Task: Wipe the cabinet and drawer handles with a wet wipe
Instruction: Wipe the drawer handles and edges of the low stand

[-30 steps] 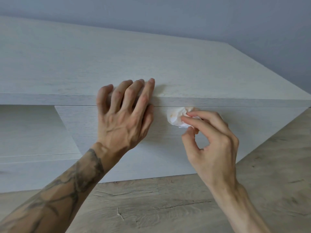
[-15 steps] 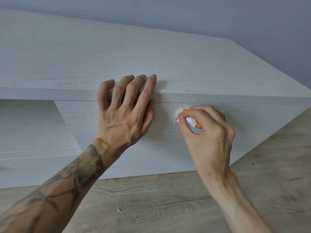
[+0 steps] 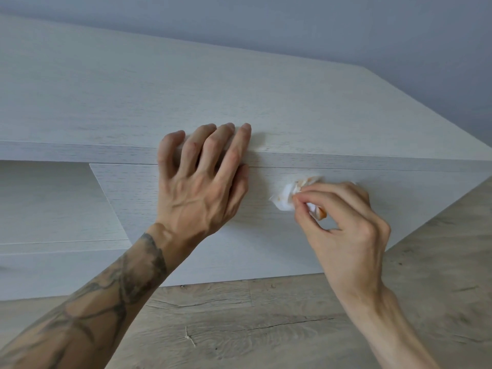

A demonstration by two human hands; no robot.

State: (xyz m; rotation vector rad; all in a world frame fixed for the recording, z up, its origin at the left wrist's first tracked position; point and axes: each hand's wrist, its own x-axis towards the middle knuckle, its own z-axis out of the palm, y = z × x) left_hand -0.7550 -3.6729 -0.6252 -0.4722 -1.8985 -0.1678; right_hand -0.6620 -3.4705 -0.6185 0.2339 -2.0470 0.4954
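**Layout: cabinet front, hands and wipe**

The cabinet top (image 3: 239, 89) runs from the wall (image 3: 319, 22) behind it to its front edge. Under that edge stands the front panel (image 3: 138, 198); left of the panel a recessed section (image 3: 48, 203) sits further back. The floor (image 3: 266, 328) lies below and before the cabinet.

The left hand (image 3: 202, 198) is before the panel, its fingers laid over the top's front edge. The right hand (image 3: 346, 230) is to its right, apart from it, before the panel. The wet wipe (image 3: 285, 198), pinched by the right hand, lies against the panel just under the front edge, between the two hands.
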